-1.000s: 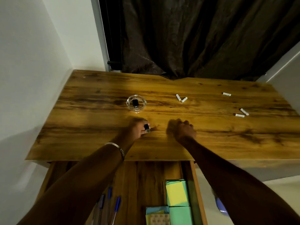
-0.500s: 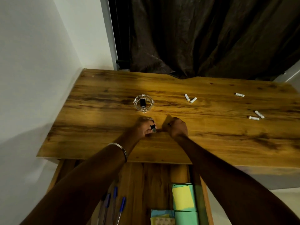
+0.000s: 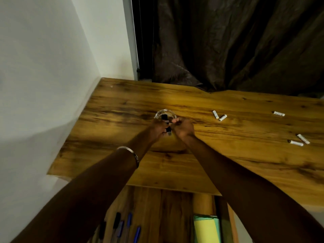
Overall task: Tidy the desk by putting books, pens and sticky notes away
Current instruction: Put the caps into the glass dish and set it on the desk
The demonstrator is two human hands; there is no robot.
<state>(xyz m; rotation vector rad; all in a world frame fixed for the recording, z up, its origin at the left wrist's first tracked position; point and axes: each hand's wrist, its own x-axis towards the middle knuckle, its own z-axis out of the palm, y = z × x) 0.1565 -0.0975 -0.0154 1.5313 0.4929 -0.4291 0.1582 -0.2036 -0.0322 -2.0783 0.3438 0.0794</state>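
Lying in the open drawer [image 3: 175, 216] below the desk [image 3: 245, 155] are the pens [image 3: 122, 230] and sticky notes [image 3: 206, 228]. A small black object [image 3: 168, 131] is gripped by the left hand [image 3: 160, 128]; something tiny is pinched by the right hand [image 3: 183, 128]. Both hands have been moved forward to the glass dish [image 3: 162, 114] since half a second ago.

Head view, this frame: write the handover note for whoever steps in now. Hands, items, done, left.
Left hand grips a small black object; right hand pinches at it, beside the glass dish.
Done: pens and sticky notes lie in the open drawer.
Left: five batteries scattered on the desk; drawer not yet closed. No books in view.
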